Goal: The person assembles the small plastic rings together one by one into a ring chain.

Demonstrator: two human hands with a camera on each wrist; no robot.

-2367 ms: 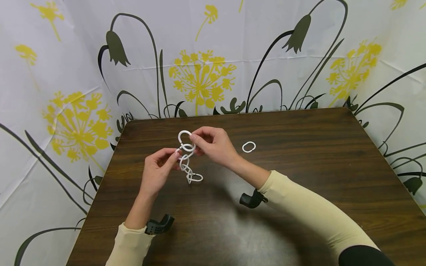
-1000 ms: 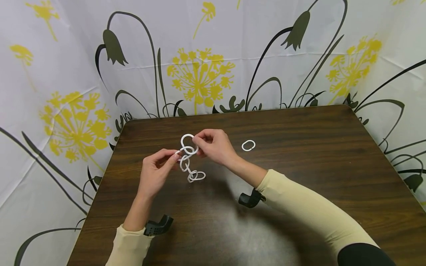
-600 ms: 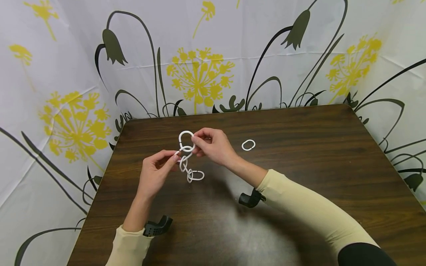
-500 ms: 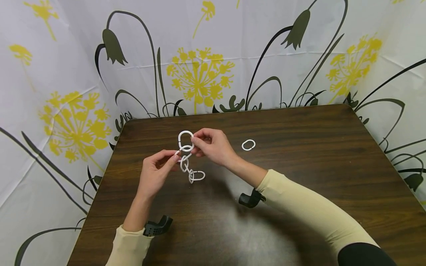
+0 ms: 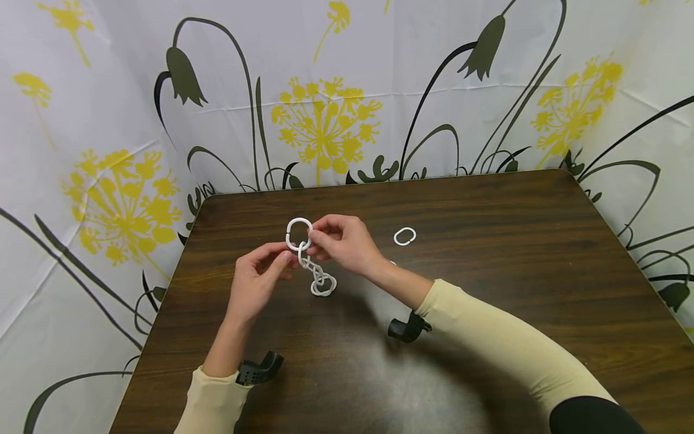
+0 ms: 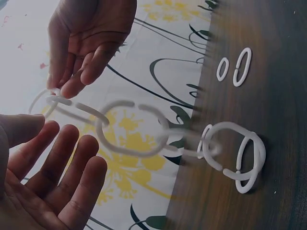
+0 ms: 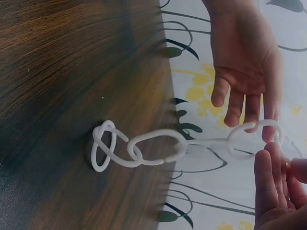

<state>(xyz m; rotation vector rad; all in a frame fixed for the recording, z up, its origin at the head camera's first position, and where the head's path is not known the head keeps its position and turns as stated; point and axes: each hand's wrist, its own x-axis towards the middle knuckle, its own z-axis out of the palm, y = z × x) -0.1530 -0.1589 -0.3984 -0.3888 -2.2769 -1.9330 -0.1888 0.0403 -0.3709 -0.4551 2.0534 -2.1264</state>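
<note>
A chain of white plastic links (image 5: 322, 293) hangs between the two hands in the head view, its lower links bunched near the table. My right hand (image 5: 347, 246) pinches the right side of the open-ended top link (image 5: 299, 220) between thumb and index finger. At that link's lower left, thumb and index fingertips of my left hand (image 5: 255, 283) pinch it, the other fingers spread loosely. The right wrist view shows a middle link (image 7: 158, 133) in line below, with the left hand (image 7: 247, 62) above and its thumb hidden.
On the brown wood-grain table (image 5: 488, 259) a loose white link (image 5: 405, 228) lies right of the hands. A second loose link (image 6: 224, 59) shows beside it in the left wrist view, mostly behind the right wrist from above. A flower-printed curtain (image 5: 412, 36) hangs behind the table.
The right hand and top link have come slightly down and left. The link that stuck out at the left fingertips now hangs below the top link. Part of a second loose link shows beside the right wrist.
</note>
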